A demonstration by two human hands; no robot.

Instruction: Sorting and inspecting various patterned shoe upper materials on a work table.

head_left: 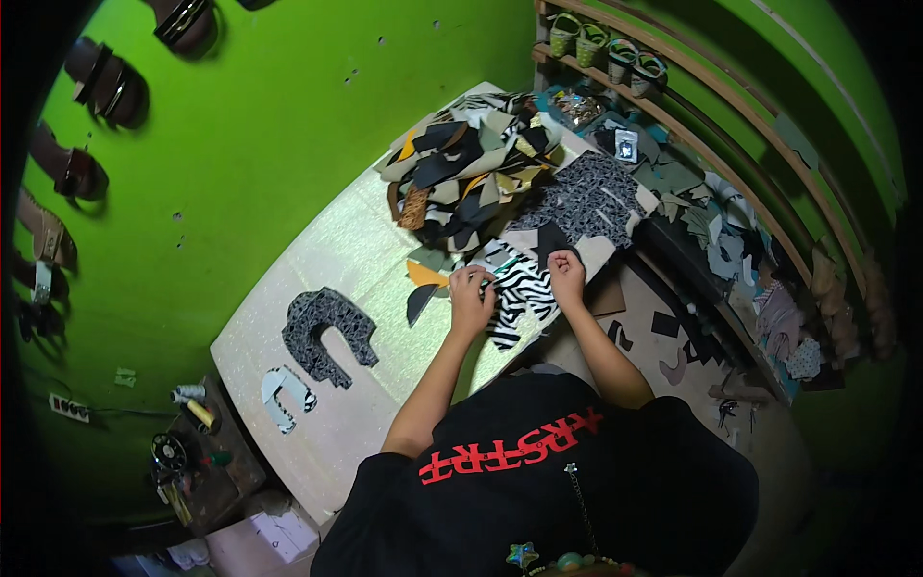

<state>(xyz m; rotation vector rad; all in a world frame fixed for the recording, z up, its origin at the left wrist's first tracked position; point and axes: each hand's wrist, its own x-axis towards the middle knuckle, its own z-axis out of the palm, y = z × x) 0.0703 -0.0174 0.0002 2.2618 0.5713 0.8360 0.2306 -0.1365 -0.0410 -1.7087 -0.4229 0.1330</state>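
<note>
A piece of black-and-white zebra-print fabric (527, 300) lies at the near edge of the table, between my hands. My left hand (471, 296) is closed on its left side, fingers curled beside a small pale piece with a teal edge (492, 260). At the fabric's right side my right hand (566, 277) is closed too, its bent fingertips on the material's edge. A black scrap (552, 238) lies just beyond the right fingers. Left of my left hand are an orange scrap (424, 275) and a dark curved scrap (419, 305). My fingertips are partly hidden.
A heap of mixed scraps (461, 159) covers the table's far part, beside grey patterned fabric (577, 197). Stacked U-shaped grey pieces (312, 327) and paler ones (281, 396) lie left. A wooden rack (692, 125) with shoes stands right; a sewing-tool stand (207, 457) is lower left.
</note>
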